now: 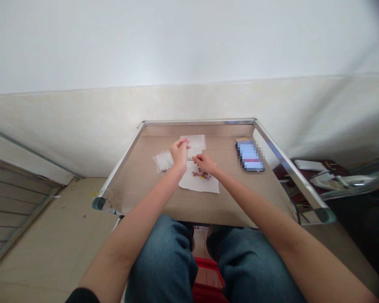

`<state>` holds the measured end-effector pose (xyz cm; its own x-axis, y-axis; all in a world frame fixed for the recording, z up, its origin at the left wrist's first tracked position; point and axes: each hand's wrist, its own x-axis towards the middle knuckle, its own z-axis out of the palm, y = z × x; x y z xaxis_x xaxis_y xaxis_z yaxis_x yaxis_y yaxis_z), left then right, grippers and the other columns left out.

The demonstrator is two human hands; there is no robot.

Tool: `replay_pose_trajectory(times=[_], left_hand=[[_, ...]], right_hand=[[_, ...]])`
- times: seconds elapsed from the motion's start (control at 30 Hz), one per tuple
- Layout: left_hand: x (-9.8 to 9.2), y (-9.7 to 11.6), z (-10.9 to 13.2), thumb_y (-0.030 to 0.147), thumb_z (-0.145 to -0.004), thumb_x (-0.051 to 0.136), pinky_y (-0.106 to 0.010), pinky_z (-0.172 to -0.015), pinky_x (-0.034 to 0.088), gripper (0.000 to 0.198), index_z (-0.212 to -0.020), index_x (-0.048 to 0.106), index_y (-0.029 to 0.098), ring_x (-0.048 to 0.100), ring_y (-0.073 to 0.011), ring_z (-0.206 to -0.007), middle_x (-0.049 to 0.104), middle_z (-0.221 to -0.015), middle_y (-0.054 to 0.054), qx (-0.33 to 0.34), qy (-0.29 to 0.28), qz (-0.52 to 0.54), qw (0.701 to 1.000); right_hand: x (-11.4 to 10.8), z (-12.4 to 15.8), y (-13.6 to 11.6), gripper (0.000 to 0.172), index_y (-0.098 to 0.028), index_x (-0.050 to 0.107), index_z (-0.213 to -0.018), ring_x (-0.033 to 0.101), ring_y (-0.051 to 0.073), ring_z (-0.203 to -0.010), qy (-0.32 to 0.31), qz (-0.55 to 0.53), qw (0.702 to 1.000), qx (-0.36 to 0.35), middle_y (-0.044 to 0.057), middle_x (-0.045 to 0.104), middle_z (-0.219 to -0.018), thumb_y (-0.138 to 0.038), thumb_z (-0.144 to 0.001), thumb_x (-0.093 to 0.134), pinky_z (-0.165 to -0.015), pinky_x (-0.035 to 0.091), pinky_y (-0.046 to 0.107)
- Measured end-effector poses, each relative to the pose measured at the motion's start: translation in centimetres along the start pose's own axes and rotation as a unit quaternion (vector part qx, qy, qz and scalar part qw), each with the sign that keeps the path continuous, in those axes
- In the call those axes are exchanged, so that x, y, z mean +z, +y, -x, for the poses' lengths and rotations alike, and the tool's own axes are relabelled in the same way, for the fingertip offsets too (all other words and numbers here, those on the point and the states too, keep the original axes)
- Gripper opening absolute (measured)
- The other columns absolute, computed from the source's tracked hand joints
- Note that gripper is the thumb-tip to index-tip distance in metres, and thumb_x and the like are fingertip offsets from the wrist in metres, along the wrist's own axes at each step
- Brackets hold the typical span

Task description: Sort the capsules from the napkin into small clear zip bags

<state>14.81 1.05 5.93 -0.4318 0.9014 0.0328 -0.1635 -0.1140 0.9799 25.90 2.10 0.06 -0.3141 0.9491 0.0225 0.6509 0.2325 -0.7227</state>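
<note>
My left hand (pixel 179 153) is raised over the middle of the tabletop, its fingers curled with the tips pointing right. My right hand (pixel 205 163) is close beside it, thumb and fingers pinched together. Whatever either hand holds is too small or pale to make out. Just below my right hand, a white sheet (pixel 196 185) bears a loose pile of small pink, red and yellow pieces (pixel 202 175). Behind my hands lies a stack of clear plastic bags (pixel 196 141). More clear bags (pixel 163 161) lie to the left of my left hand.
A phone (pixel 251 155) with a lit, blurred screen lies at the table's right. Cardboard (pixel 139 185) covers the tabletop inside a metal frame (pixel 198 122), against a tiled wall. On the right, below the table, stand a dark surface and white items (pixel 309 165).
</note>
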Motion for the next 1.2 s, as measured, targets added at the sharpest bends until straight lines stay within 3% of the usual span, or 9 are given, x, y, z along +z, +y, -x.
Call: replay_pose_trajectory(times=[0.23, 0.43, 0.57, 0.7, 0.77, 1.0, 1.2], left_hand=[[-0.1, -0.1, 0.0, 0.013, -0.067, 0.045, -0.02, -0.056, 0.04, 0.021, -0.081, 0.061, 0.013, 0.054, -0.0078, -0.058, 0.064, -0.086, -0.006, 0.003, -0.003, 0.0, 1.0], [-0.1, -0.1, -0.1, 0.015, -0.07, 0.047, -0.019, -0.052, 0.037, 0.021, -0.085, 0.062, 0.014, 0.053, -0.0081, -0.059, 0.063, -0.084, -0.005, -0.004, 0.007, -0.005, 1.0], [-0.2, -0.8, -0.5, 0.02, -0.073, 0.05, -0.02, -0.056, 0.04, 0.025, -0.095, 0.061, 0.016, 0.057, -0.0115, -0.071, 0.063, -0.097, -0.007, -0.002, 0.011, -0.01, 1.0], [-0.4, -1.9, -0.6, 0.019, -0.074, 0.051, -0.024, -0.068, 0.043, 0.028, -0.1, 0.06, 0.019, 0.056, -0.0162, -0.093, 0.058, -0.113, -0.008, 0.009, -0.024, -0.027, 0.999], [-0.3, -2.3, -0.5, 0.018, -0.073, 0.051, -0.026, -0.072, 0.044, 0.03, -0.102, 0.06, 0.019, 0.054, -0.0176, -0.098, 0.058, -0.114, -0.008, 0.005, -0.046, -0.039, 0.998], [0.3, -3.0, 0.2, 0.018, -0.071, 0.055, -0.026, -0.072, 0.043, 0.028, -0.099, 0.061, 0.019, 0.055, -0.0183, -0.096, 0.058, -0.112, -0.009, 0.02, -0.12, -0.08, 0.989], [-0.3, -3.3, -0.9, 0.019, -0.072, 0.052, -0.023, -0.059, 0.042, 0.032, -0.104, 0.051, 0.019, 0.059, -0.0121, -0.068, 0.06, -0.093, -0.007, -0.005, -0.043, -0.079, 0.996]], right_hand=[[0.2, -0.4, 0.4, 0.034, -0.014, 0.053, -0.065, 0.044, 0.007, -0.044, -0.02, -0.136, 0.989, 0.062, -0.001, 0.048, -0.053, -0.037, -0.086, 0.037, -0.042, 0.032, 0.018], [-0.8, 0.0, -0.6, 0.032, -0.015, 0.053, -0.07, 0.045, 0.006, -0.046, -0.005, -0.262, 0.957, 0.125, 0.002, 0.052, -0.061, -0.038, -0.085, 0.038, -0.038, 0.03, 0.016], [-1.9, 0.0, -1.0, 0.022, -0.017, 0.055, -0.086, 0.047, 0.006, -0.051, 0.014, -0.364, 0.919, 0.152, 0.003, 0.059, -0.076, -0.036, -0.08, 0.043, -0.04, 0.031, 0.014], [-2.9, -0.2, -1.2, 0.026, -0.021, 0.052, -0.099, 0.049, 0.006, -0.056, -0.006, -0.483, 0.864, 0.139, 0.003, 0.059, -0.093, -0.031, -0.078, 0.042, -0.042, 0.034, 0.014], [-3.1, -0.3, -1.3, 0.025, -0.021, 0.052, -0.098, 0.05, 0.006, -0.056, 0.002, -0.502, 0.852, 0.147, 0.004, 0.059, -0.096, -0.033, -0.078, 0.043, -0.043, 0.035, 0.015], [-3.0, -1.0, -0.7, 0.018, -0.019, 0.052, -0.084, 0.05, 0.006, -0.054, 0.072, -0.462, 0.869, 0.16, 0.002, 0.06, -0.08, -0.034, -0.075, 0.05, -0.044, 0.035, 0.015], [-3.8, -1.9, 0.0, 0.012, -0.018, 0.051, -0.077, 0.048, 0.006, -0.05, 0.087, -0.398, 0.899, 0.161, -0.001, 0.056, -0.071, -0.028, -0.078, 0.044, -0.043, 0.035, 0.017]])
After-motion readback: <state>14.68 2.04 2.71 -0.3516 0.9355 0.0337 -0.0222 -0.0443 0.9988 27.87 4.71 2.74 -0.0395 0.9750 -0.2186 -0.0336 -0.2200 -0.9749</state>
